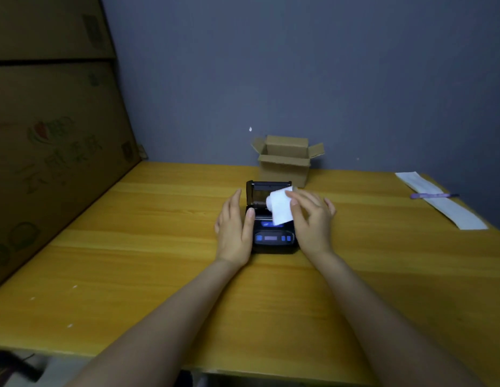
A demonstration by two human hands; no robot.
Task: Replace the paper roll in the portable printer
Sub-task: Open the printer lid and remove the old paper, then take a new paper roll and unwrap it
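black printer lid open, one paper roll, right hand, left hand

— Where does the printer sit?
— Mid-table, lid up, between both hands; the paper roll over its bay.
— Behind it?
— An open carton. Far right, a paper strip under a pen.

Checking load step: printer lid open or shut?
Open. The printer lid stands raised at the back, and white paper spills forward from the exposed bay.

left hand flat, right hand pinching — forearms outstretched
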